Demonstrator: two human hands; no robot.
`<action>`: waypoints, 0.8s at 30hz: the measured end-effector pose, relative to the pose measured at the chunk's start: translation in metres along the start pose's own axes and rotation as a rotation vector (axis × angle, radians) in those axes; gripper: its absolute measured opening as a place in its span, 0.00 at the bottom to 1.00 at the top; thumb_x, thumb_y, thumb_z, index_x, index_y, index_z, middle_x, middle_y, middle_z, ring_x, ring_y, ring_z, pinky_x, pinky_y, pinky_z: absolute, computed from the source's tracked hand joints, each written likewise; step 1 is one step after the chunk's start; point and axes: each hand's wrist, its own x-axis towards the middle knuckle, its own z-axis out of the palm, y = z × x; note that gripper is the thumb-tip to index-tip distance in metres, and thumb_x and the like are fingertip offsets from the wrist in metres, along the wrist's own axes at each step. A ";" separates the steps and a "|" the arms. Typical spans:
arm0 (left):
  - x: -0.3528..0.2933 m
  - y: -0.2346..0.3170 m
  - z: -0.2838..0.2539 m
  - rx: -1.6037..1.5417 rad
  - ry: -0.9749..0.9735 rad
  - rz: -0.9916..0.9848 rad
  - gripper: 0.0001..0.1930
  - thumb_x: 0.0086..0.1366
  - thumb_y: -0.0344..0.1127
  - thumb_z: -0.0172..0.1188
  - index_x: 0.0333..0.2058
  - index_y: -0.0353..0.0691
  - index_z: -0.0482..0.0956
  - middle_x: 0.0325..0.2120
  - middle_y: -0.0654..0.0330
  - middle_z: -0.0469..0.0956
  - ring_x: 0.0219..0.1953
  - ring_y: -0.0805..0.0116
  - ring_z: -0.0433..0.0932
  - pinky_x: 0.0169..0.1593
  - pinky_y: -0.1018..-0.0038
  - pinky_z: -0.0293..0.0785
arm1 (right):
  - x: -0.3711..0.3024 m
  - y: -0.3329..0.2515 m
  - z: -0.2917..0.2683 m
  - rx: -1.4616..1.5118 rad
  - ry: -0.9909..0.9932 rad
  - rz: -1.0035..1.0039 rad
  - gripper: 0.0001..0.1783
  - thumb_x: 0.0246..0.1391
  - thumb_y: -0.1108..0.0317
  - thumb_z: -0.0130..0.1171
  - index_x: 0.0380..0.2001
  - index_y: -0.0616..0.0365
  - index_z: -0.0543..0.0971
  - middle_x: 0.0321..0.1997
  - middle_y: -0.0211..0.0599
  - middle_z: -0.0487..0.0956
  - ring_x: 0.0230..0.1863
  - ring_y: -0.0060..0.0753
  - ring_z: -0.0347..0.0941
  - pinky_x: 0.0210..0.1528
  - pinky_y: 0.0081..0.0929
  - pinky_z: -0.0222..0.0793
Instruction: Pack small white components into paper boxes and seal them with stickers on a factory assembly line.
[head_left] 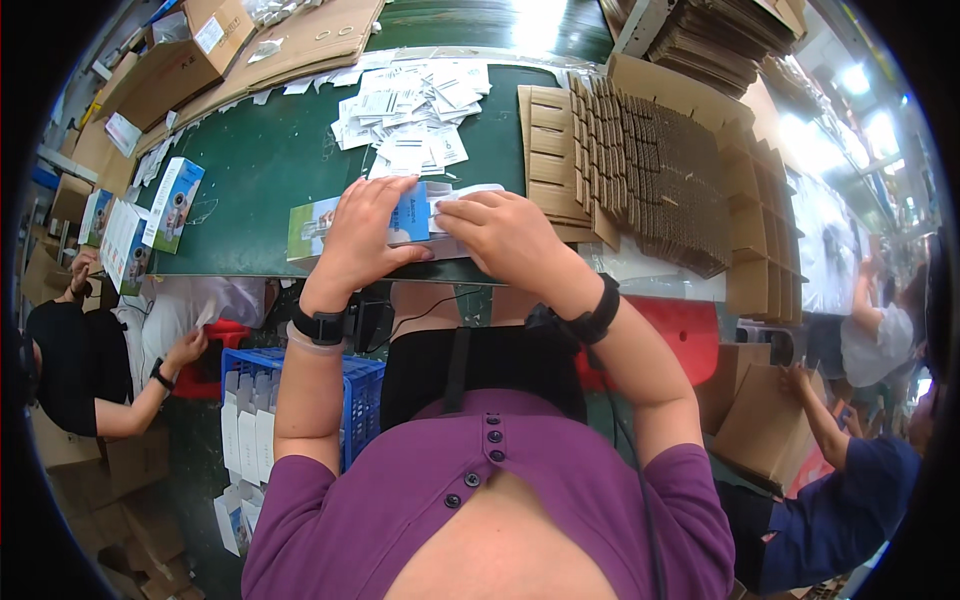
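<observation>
Blue-green printed carton [408, 214] at surface's [265, 150] near edge, long axis left-right along it, green end left, blue right. Hands: left [370, 232] clamped over carton; right [500, 232] touching white piece [476, 188] at right end, grip unclear.

Brown cardboard dividers [665, 175] at right, a red seat [698, 328], a carton [178, 78] (white-labelled) at upper left.

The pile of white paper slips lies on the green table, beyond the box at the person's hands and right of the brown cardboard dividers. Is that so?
Not quite: the head view shows the pile of white paper slips left of the brown cardboard dividers, not right. It does lie on the green table, beyond the box.
</observation>
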 end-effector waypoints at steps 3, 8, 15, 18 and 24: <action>-0.001 0.000 0.000 0.005 0.006 -0.003 0.45 0.43 0.48 0.77 0.60 0.41 0.69 0.56 0.52 0.74 0.61 0.53 0.69 0.69 0.54 0.56 | 0.002 -0.006 -0.005 0.050 0.037 0.124 0.18 0.51 0.68 0.62 0.47 0.54 0.80 0.52 0.34 0.80 0.51 0.39 0.77 0.55 0.36 0.72; -0.001 0.001 0.000 -0.007 0.023 0.004 0.44 0.43 0.49 0.77 0.59 0.42 0.70 0.56 0.53 0.74 0.61 0.53 0.70 0.69 0.54 0.56 | -0.017 -0.010 -0.004 0.057 0.121 0.249 0.23 0.50 0.64 0.65 0.51 0.52 0.78 0.56 0.35 0.78 0.56 0.40 0.74 0.62 0.40 0.67; -0.003 0.001 0.000 -0.014 0.045 0.018 0.42 0.44 0.49 0.76 0.58 0.43 0.71 0.56 0.54 0.74 0.60 0.53 0.70 0.68 0.55 0.57 | -0.023 -0.022 0.004 -0.094 0.044 0.136 0.25 0.51 0.58 0.66 0.52 0.52 0.77 0.61 0.38 0.75 0.61 0.42 0.70 0.71 0.46 0.56; -0.001 0.003 0.001 -0.014 0.040 0.033 0.42 0.43 0.48 0.77 0.58 0.43 0.72 0.55 0.54 0.74 0.60 0.53 0.70 0.68 0.55 0.57 | -0.015 -0.022 0.007 -0.090 0.002 0.125 0.26 0.51 0.55 0.67 0.52 0.53 0.77 0.62 0.38 0.74 0.64 0.42 0.68 0.73 0.48 0.51; -0.002 0.001 0.001 -0.023 0.057 0.034 0.41 0.43 0.47 0.77 0.57 0.42 0.72 0.54 0.54 0.76 0.59 0.52 0.71 0.67 0.55 0.58 | -0.013 -0.007 0.010 0.084 -0.004 0.132 0.30 0.51 0.49 0.67 0.52 0.55 0.76 0.64 0.38 0.73 0.69 0.42 0.62 0.75 0.51 0.46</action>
